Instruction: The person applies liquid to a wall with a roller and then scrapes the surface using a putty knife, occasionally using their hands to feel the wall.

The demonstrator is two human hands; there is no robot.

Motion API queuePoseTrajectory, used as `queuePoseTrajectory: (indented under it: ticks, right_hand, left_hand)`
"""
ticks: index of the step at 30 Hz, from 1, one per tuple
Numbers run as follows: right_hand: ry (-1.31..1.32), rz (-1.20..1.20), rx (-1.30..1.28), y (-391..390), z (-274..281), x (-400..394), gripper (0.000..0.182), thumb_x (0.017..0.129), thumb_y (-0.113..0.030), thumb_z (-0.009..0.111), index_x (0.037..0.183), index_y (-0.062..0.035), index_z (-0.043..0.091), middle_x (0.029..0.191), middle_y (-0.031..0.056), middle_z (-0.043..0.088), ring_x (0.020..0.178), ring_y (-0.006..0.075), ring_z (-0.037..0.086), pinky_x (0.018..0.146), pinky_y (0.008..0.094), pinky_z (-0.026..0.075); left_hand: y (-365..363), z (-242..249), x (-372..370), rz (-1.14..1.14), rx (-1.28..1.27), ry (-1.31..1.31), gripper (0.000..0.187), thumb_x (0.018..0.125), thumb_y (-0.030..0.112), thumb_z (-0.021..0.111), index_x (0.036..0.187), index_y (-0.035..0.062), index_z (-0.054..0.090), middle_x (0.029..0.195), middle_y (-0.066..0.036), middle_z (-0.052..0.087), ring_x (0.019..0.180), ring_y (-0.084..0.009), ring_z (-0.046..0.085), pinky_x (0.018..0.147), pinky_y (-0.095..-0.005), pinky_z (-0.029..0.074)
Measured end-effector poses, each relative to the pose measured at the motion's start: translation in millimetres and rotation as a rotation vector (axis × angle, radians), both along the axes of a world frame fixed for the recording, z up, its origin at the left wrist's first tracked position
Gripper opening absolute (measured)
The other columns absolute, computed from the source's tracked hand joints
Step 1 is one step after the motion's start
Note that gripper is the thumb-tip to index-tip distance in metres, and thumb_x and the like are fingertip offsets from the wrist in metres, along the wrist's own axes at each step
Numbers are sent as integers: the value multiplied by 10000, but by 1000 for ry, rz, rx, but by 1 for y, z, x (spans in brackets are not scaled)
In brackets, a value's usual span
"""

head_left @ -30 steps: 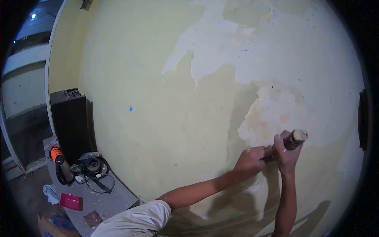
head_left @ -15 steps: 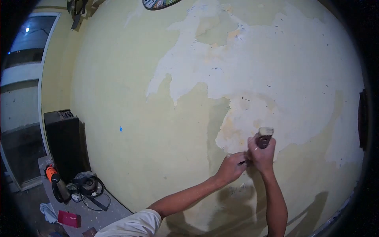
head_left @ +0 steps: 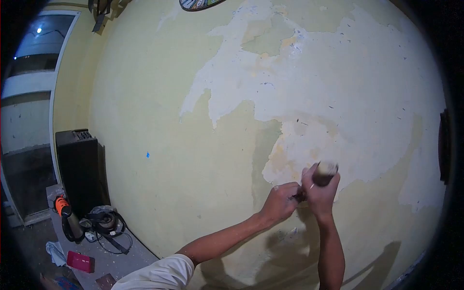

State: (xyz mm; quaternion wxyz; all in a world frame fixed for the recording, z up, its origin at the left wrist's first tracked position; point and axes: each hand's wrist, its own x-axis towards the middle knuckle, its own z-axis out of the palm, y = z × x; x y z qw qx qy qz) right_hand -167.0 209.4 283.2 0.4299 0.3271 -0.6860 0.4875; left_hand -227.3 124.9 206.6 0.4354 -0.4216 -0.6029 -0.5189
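My right hand [head_left: 319,195] is wrapped round a dark brown tool handle [head_left: 324,176] with a pale, blurred end that points up. The working end is hidden, so the kind of tool does not show. Close at its left, my left hand [head_left: 280,202] is closed, its fingers curled at something dark beside the right hand; I cannot make out what it is. Both hands are in front of the wall [head_left: 203,159], at the lower edge of a large pale patch [head_left: 348,96] where the yellow-green paint has come off. Ragged paint edges border this patch.
A black speaker-like box [head_left: 77,169] stands at the left by a framed glass door [head_left: 29,116]. On the grey ledge [head_left: 140,261] are an orange-and-grey tool [head_left: 67,220], a bundle of cables [head_left: 108,227] and a red box [head_left: 80,261]. A round clock [head_left: 200,4] hangs above.
The right hand and the tool handle have shifted slightly, and the pale end of the handle is now blurred. The left hand has moved slightly left. The view has shifted a little.
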Motion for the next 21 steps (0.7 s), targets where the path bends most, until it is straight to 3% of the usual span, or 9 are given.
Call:
queuePoseTrajectory:
  ticks: [2, 5, 11, 12, 14, 16, 18, 19, 21]
  right_hand:
    - [-212, -32, -31, 2, -2, -2, 281, 707, -153, 616, 512, -24, 460, 475, -16, 443, 448, 78, 386, 437, 270, 342]
    - [-238, 14, 28, 4, -26, -7, 252, 696, -128, 629, 517, -28, 482, 475, -9, 465, 439, 77, 393, 437, 266, 347]
    - [-73, 17, -52, -5, 3, 1, 233, 707, -134, 641, 552, -31, 501, 523, -11, 490, 476, 69, 422, 441, 259, 350]
    - [-198, 40, -21, -5, -1, 9, 230, 719, -133, 639, 563, -38, 500, 549, -26, 484, 508, 59, 435, 444, 252, 349]
    - [-391, 90, 30, 11, -37, -6, 257, 735, -162, 658, 565, -47, 503, 539, -43, 468, 510, 47, 424, 458, 251, 367]
    - [-484, 12, 88, 31, -100, -8, 135, 761, -73, 613, 707, -41, 494, 590, 1, 511, 514, 87, 491, 472, 252, 418]
    - [-535, 330, -384, 27, -181, 9, 197, 720, -121, 688, 830, -37, 548, 736, 45, 584, 675, 117, 560, 593, 277, 468]
    - [-526, 468, -535, 30, -231, 6, 209, 725, -88, 685, 889, -29, 570, 801, 48, 613, 736, 128, 581, 658, 285, 483]
    - [-738, 41, -151, 35, -299, -6, 347, 854, -162, 514, 1133, 34, 448, 605, 35, 501, 465, 119, 456, 451, 248, 406]
  left_hand:
    - [7, -25, -6, -4, -46, -92, 161, 701, 84, 593, 841, 5, 584, 776, -167, 586, 736, -332, 578, 667, -373, 457]
    - [7, -43, -2, -49, -49, -186, 166, 701, 85, 590, 849, 13, 575, 773, -169, 576, 736, -332, 573, 666, -369, 451]
    - [-1, -5, -1, 9, -32, -40, 146, 731, 43, 516, 870, 22, 553, 789, -148, 552, 733, -343, 540, 655, -397, 447]
    - [-6, -11, 9, 22, -125, -125, 162, 739, 49, 529, 897, 21, 558, 805, -151, 572, 745, -307, 566, 666, -363, 455]
    - [-9, -59, 7, -176, -231, -176, 167, 752, 82, 560, 910, 30, 571, 808, -153, 590, 741, -260, 586, 675, -336, 456]
    - [-7, -136, 9, -92, -278, -299, 170, 750, 120, 599, 895, 32, 589, 738, -134, 569, 658, -238, 560, 625, -334, 443]
    - [-8, -198, 23, -272, -91, -280, 174, 717, 178, 650, 801, 31, 609, 698, -68, 572, 559, -180, 486, 562, -305, 409]
    - [-22, -233, 32, -196, -393, -706, 109, 741, 107, 635, 791, 18, 596, 756, -66, 602, 714, -164, 572, 688, -292, 453]
    - [-28, -284, 45, -301, -354, -885, 328, 821, 382, 532, 1025, 141, 618, 885, -131, 631, 674, -198, 572, 615, -345, 464]
